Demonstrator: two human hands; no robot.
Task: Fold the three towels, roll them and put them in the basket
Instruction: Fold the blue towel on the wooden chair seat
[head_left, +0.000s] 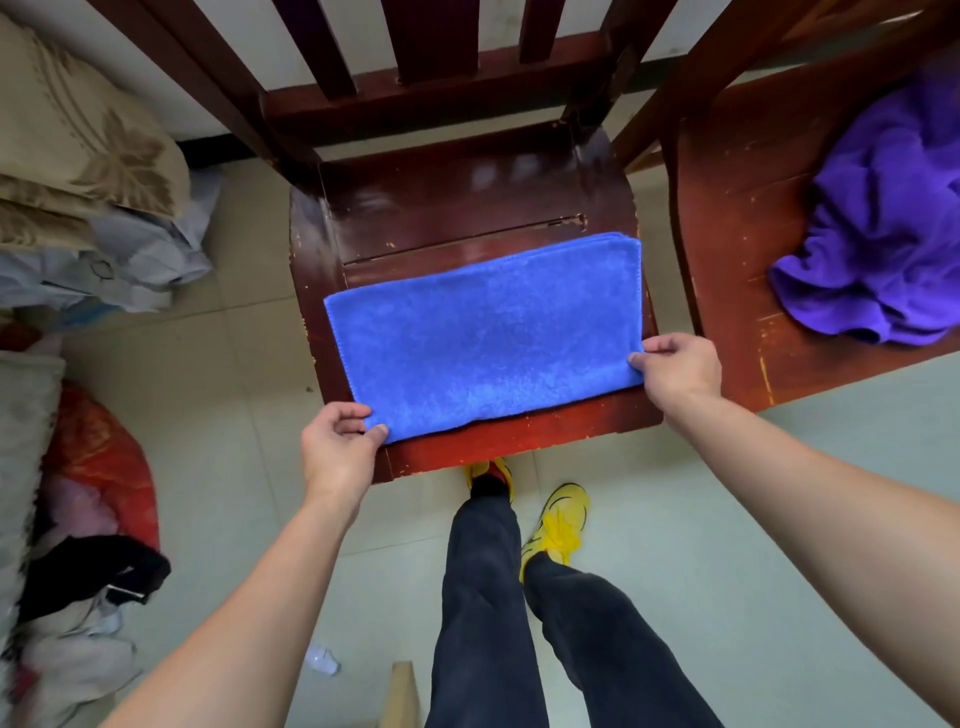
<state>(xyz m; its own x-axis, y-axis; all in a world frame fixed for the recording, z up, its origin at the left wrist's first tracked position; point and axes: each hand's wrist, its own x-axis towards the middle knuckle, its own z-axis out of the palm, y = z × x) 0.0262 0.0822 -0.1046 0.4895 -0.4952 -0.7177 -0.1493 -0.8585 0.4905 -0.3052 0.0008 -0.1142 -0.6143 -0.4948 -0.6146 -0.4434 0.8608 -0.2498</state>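
A blue towel (483, 332), folded into a flat rectangle, lies on the seat of a dark red wooden chair (452, 208). My left hand (337, 447) pinches the towel's near left corner. My right hand (680, 369) pinches its near right corner. Both corners rest at the seat's front edge. A crumpled purple towel (883, 228) lies in a heap on a second wooden chair (748, 218) to the right. No basket is in view.
Folded beige bedding (78, 135) and pale cloth are stacked at the left. A red bag (104, 457) and dark clothes lie on the tiled floor at lower left. My legs and yellow shoes (561, 519) stand just in front of the chair.
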